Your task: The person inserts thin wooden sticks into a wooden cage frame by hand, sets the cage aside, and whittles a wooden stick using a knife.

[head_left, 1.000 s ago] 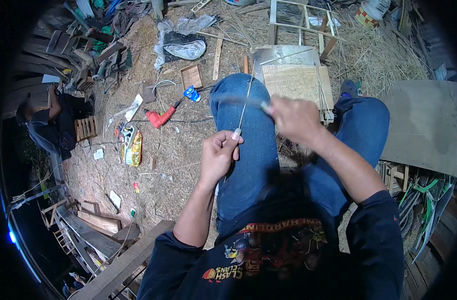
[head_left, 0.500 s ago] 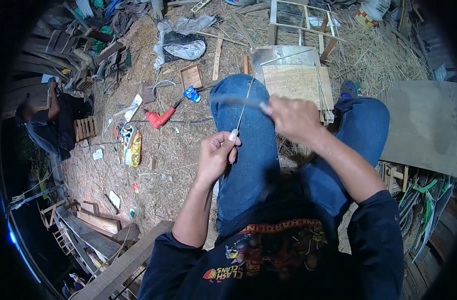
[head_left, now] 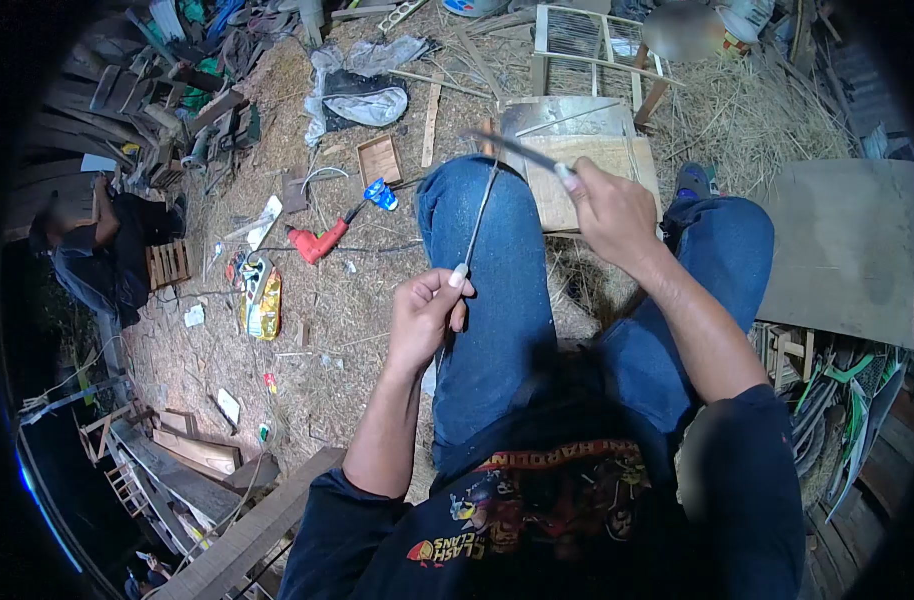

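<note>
My left hand (head_left: pixel 429 312) is closed, thumb and fingers pinching a thin stick (head_left: pixel 481 212) with a pale piece at the thumb. The stick runs up along my jeans knee (head_left: pixel 507 250), and its far end reaches the top of the knee. My right hand (head_left: pixel 615 218) grips the handle of a knife (head_left: pixel 517 149). Its long dark blade points up and left, above the knee and over the far end of the stick; I cannot tell whether the two touch.
A red power drill (head_left: pixel 317 240), a blue packet (head_left: pixel 381 194), a small wooden tray (head_left: pixel 379 159) and a yellow bag (head_left: pixel 265 300) lie on the littered ground. Wooden boards (head_left: pixel 602 185) stand beyond my knees. Another person (head_left: pixel 97 250) sits at the left.
My right hand has swung slightly right, and the blade has risen from across the knee to beyond its top. My left hand still pinches the stick, a little lower.
</note>
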Demonstrator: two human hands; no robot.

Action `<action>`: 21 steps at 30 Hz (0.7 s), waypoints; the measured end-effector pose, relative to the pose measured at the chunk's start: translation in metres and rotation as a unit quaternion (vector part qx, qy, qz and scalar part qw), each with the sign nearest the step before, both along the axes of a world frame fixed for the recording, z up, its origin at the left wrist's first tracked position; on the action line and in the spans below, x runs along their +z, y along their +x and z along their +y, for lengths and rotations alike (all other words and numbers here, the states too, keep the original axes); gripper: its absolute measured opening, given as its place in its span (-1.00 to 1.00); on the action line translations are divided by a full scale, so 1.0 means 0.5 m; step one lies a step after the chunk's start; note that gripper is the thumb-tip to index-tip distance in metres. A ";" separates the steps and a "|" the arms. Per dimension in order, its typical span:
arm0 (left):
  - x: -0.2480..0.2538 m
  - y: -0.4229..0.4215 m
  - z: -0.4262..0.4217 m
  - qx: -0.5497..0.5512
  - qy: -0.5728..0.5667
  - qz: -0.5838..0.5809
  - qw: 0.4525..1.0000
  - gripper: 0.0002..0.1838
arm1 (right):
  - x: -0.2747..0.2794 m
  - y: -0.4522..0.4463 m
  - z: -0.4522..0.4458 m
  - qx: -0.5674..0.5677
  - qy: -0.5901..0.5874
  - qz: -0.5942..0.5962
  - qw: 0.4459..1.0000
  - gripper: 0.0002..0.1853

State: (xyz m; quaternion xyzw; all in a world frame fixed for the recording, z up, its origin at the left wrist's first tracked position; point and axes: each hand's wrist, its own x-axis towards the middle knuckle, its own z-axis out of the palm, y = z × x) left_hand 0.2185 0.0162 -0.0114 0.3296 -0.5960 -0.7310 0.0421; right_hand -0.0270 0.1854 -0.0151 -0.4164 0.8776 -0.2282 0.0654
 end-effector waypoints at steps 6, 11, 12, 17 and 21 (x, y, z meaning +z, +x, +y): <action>0.029 -0.024 -0.040 -0.044 -0.017 0.048 0.998 -0.71 | -0.053 -0.052 -0.016 -0.158 -0.093 -0.099 0.978 -0.63; 0.094 -0.101 -0.069 -0.129 -0.077 0.077 0.986 -0.71 | -0.229 -0.059 -0.037 -0.213 -0.020 -0.055 0.975 -0.71; 0.102 -0.112 -0.073 -0.146 -0.079 0.082 0.983 -0.71 | -0.267 -0.058 -0.033 -0.220 -0.018 -0.060 0.974 -0.72; 0.129 -0.164 -0.069 -0.176 -0.096 0.087 0.976 -0.73 | -0.381 -0.066 -0.015 -0.239 0.008 -0.045 0.970 -0.70; 0.132 -0.215 -0.070 -0.215 -0.082 0.082 0.970 -0.69 | -0.414 -0.084 -0.001 -0.213 0.069 -0.087 0.971 -0.59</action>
